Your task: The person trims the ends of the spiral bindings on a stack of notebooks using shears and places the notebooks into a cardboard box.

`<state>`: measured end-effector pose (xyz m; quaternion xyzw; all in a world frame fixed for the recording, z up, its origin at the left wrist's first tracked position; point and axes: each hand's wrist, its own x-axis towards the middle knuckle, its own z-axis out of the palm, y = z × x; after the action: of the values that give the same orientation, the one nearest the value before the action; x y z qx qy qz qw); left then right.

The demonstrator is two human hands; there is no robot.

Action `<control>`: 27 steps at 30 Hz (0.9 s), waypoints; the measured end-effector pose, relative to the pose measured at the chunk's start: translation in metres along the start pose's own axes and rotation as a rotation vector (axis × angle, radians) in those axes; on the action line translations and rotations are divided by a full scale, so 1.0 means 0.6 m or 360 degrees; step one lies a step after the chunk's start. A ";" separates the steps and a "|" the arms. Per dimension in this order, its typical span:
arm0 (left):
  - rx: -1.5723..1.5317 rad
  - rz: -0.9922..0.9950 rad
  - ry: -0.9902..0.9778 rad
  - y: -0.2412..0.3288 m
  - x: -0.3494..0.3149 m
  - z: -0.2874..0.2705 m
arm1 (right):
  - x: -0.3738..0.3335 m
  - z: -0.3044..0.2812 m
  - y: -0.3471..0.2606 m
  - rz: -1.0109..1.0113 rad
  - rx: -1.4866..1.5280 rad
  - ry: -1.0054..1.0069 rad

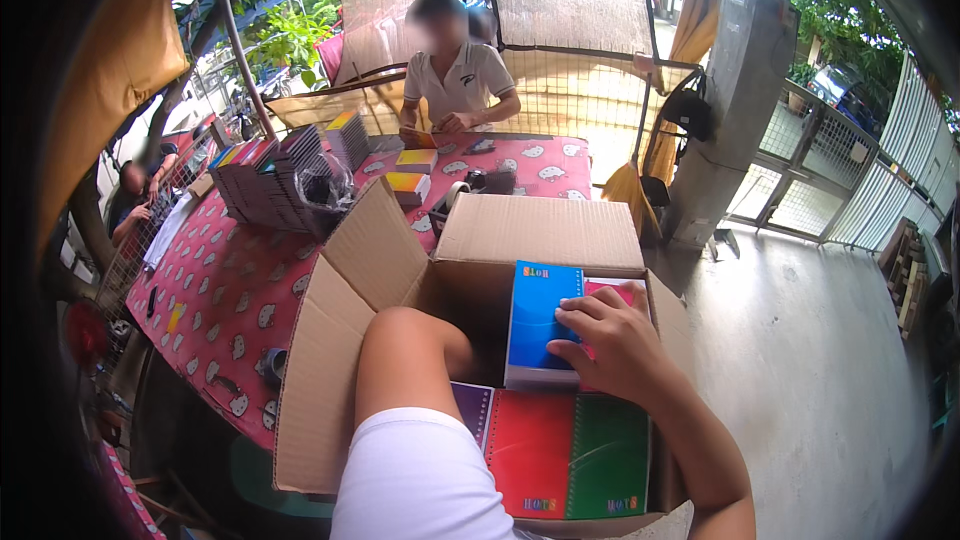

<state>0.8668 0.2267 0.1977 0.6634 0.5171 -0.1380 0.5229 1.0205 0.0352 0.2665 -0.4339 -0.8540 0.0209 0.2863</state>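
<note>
An open cardboard box [540, 228] stands in front of me with its flaps folded out. Spiral notebooks lie inside it: a blue one [542, 320] on a raised stack, a pink one [625, 292] beside it, and red [532, 450], green [612, 455] and purple [470, 408] ones nearer me. My right hand [615, 340] rests over the blue and pink notebooks, fingers spread and slightly bent, fingertips touching the blue cover's right edge. My left forearm reaches down into the box's left side; the box wall and my arm hide that hand.
A pink patterned tablecloth [240, 310] covers the table, with stacked notebooks [265, 180] at the far left and small yellow-topped stacks [408, 186] mid-table. Across the table a person [460, 85] handles something small. Another person [135, 195] sits at the far left. A concrete pillar [715, 120] stands right.
</note>
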 end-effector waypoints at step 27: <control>-0.0082 -0.0011 -0.0044 0.014 0.002 0.009 | -0.002 -0.005 -0.027 -0.0099 -0.0153 -0.0321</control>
<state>0.8764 0.2234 0.1989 0.6459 0.5155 -0.1356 0.5465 1.0109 0.0233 0.2732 -0.4161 -0.8915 0.0146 0.1783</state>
